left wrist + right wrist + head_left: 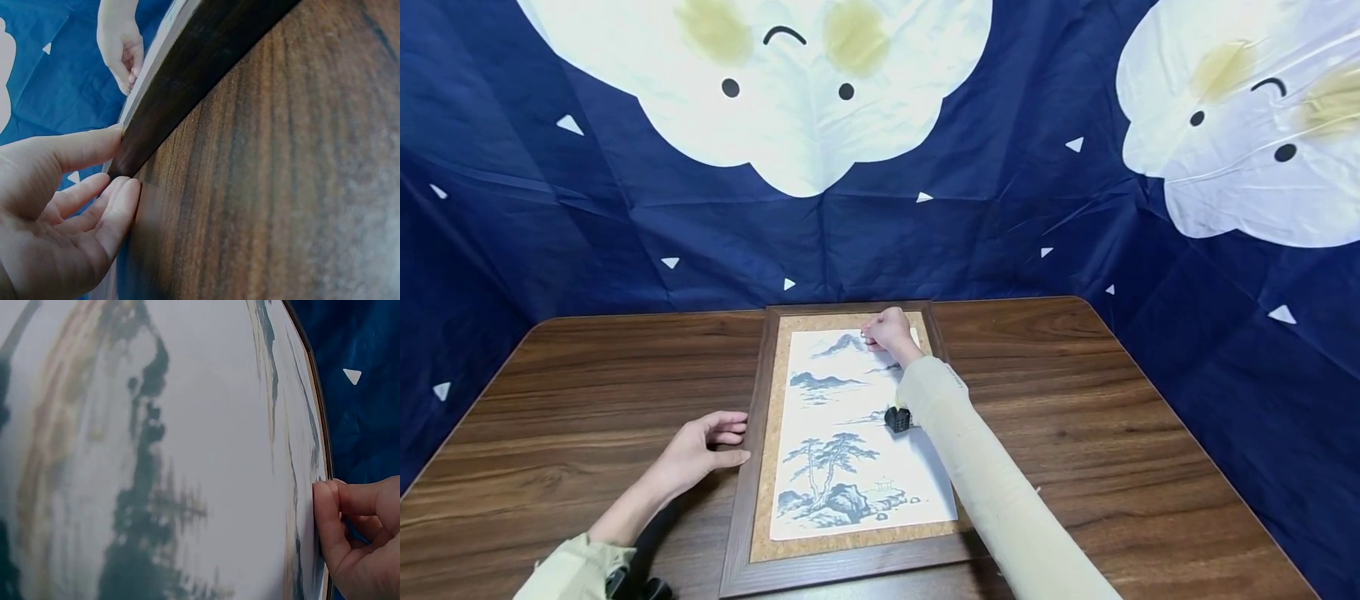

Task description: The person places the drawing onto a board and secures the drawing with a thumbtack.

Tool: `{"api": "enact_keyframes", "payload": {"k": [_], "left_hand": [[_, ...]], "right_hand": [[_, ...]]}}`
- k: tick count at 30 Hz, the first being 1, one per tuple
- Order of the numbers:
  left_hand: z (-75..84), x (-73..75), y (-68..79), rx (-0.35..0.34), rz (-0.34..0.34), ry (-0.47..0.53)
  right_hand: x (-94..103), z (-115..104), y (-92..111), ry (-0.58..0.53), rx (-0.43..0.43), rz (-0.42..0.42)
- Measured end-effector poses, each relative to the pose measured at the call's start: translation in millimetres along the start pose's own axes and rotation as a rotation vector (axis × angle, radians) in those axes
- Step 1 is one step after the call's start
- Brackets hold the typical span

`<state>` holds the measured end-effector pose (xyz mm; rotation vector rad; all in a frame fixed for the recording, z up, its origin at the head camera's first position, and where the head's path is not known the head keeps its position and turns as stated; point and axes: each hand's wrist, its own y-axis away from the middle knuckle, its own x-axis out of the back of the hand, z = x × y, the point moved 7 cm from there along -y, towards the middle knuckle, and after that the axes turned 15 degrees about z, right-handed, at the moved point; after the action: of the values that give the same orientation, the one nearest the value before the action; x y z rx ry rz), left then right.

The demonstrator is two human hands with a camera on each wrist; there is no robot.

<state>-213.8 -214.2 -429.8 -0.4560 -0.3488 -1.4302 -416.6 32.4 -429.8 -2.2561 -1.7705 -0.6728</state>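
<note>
A sheet with a blue-grey ink landscape (831, 417) lies on a cork board (820, 548) inside a dark brown wooden frame (760, 417). Over the sheet's upper part, my right hand (889, 330) pinches with thumb and forefinger right at the paper. Its fingertips (324, 487) largely hide the small thing between them, and I cannot tell its kind. At the frame's left side is my left hand (700, 450), its thumb (94, 145) and fingers loosely extended against the frame's outer edge, not wrapped around it.
The framed board lies on a dark wood-grain table (610, 392). Behind and at the sides hangs a navy cloth (730, 225) with white clouds and triangles. A small black device (897, 419) sits at the right wrist, above the sheet.
</note>
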Motion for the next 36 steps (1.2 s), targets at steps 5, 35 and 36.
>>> {"api": "enact_keyframes", "payload": {"k": [5,35,36], "left_hand": [[-0.9,0.6,0.1,-0.002,0.006,0.005],[-3.3,-1.0,2.2,0.009,0.014,0.039],[-3.8,-1.0,2.2,0.010,0.014,0.042]], "right_hand": [[-0.3,0.7,0.1,-0.012,-0.007,0.005],[4.3,-7.6,8.8,0.051,0.162,0.074],[4.1,-7.2,8.8,0.046,0.159,0.070]]}}
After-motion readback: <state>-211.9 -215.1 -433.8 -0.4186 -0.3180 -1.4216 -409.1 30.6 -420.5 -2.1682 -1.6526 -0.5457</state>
